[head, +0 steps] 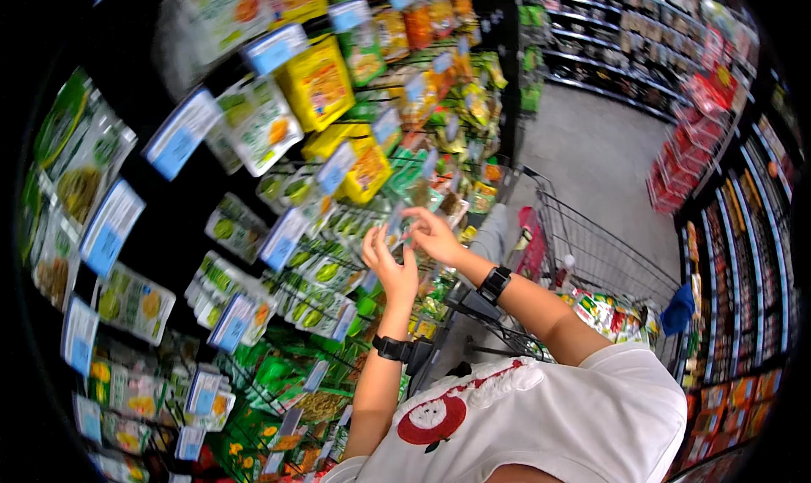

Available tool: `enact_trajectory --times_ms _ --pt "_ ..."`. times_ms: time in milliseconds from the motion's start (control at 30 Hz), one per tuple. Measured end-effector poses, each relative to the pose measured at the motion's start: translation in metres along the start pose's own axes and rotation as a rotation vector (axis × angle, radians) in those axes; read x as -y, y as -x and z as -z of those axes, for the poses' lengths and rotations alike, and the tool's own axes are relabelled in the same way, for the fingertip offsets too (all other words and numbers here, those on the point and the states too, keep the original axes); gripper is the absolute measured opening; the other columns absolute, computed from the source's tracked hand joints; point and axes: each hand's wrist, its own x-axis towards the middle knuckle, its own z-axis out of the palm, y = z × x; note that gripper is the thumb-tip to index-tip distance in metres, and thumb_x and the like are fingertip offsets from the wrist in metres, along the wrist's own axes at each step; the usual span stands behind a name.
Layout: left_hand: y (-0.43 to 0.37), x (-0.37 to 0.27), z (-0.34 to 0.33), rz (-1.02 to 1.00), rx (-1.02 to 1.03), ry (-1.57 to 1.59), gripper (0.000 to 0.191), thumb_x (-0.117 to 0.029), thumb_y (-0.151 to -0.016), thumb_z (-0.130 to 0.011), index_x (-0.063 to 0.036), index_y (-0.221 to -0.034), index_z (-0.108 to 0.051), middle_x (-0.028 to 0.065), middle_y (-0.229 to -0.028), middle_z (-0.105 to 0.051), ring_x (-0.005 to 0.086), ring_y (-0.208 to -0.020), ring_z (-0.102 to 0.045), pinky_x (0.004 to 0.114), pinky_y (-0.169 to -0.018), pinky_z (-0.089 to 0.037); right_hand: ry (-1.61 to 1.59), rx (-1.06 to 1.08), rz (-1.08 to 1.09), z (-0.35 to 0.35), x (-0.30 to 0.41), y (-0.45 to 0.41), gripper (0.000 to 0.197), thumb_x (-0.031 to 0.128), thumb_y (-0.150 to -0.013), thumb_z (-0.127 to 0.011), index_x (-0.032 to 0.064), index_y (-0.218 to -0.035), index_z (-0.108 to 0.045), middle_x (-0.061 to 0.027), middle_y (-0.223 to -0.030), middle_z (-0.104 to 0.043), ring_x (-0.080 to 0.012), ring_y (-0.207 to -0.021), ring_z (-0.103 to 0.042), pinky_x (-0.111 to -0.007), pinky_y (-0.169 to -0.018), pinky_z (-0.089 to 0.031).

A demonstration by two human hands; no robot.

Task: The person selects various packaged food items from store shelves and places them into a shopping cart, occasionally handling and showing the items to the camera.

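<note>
My left hand (394,271) is raised before the rack of hanging packets, its fingers apart and pointing up. Just right of it, my right hand (434,235) has bent fingers close to the left fingertips. A small, blurred, pale blue price tag (394,222) shows at the fingertips; whether either hand touches it cannot be told. Behind the hands hang green and white food packets (326,271) on hooks, with yellow packets (364,169) above. Both wrists wear black straps with a device.
A wire shopping cart (595,236) with packets (611,315) inside stands at the right. Red stacked display baskets (687,144) stand farther off. Stocked shelves (738,248) line the right side and more shelves (614,46) cross the back. Price tags (184,131) stick out from the left rack.
</note>
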Motion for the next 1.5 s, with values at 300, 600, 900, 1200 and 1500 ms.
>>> enact_trajectory --times_ms 300,600,900,1200,1500 --pt "0.078 -0.056 -0.143 -0.048 0.319 0.291 0.034 0.001 -0.066 -0.050 -0.0057 -0.099 -0.049 0.0090 -0.100 -0.045 0.0234 -0.089 -0.043 0.032 -0.073 -0.036 0.142 -0.696 -0.136 0.143 -0.045 0.133 0.018 0.003 -0.077 -0.041 0.0034 -0.092 -0.052 -0.0048 -0.067 -0.056 -0.0090 -0.052 -0.050 -0.023 -0.047 -0.042" --pt "0.233 -0.099 -0.288 0.867 1.212 0.723 0.021 -0.010 -0.081 -0.045 -0.0043 -0.100 -0.050 0.0030 -0.082 -0.055 0.0115 -0.076 -0.052 0.023 -0.059 -0.040 0.452 -1.401 -0.769 0.293 -0.140 0.386 0.021 0.023 -0.073 -0.050 0.0037 -0.081 -0.054 -0.0108 -0.067 -0.058 -0.0231 -0.061 -0.057 -0.032 -0.054 -0.043" --pt "0.393 -0.100 -0.371 1.016 1.842 0.201 0.028 -0.021 -0.072 -0.051 0.0021 -0.088 -0.053 0.0087 -0.072 -0.054 0.0206 -0.061 -0.052 0.034 -0.049 -0.040 -0.267 -1.444 -1.206 0.332 -0.145 0.558 0.019 0.017 -0.072 -0.049 0.0025 -0.085 -0.049 -0.0099 -0.077 -0.053 -0.0210 -0.065 -0.055 -0.034 -0.052 -0.045" --pt "0.395 -0.102 -0.348 1.246 1.939 -0.089 0.059 -0.031 -0.078 -0.049 -0.0057 -0.125 -0.026 0.0151 -0.126 -0.030 0.0249 -0.115 -0.032 0.038 -0.088 -0.031 0.031 -0.914 -1.151 0.338 -0.173 0.550 0.028 0.020 -0.071 -0.054 -0.0051 -0.085 -0.052 -0.0148 -0.082 -0.054 -0.0247 -0.067 -0.052 -0.035 -0.059 -0.044" --pt "0.424 -0.076 -0.347 1.702 1.771 0.202 0.062 -0.038 -0.072 -0.055 -0.0083 -0.122 -0.034 0.0096 -0.125 -0.032 0.0210 -0.116 -0.028 0.038 -0.091 -0.026 -0.270 -0.940 -1.253 0.330 -0.195 0.534 0.070 0.027 -0.067 -0.058 -0.0108 -0.118 -0.029 -0.0243 -0.113 -0.042 -0.0294 -0.099 -0.047 -0.032 -0.079 -0.039"
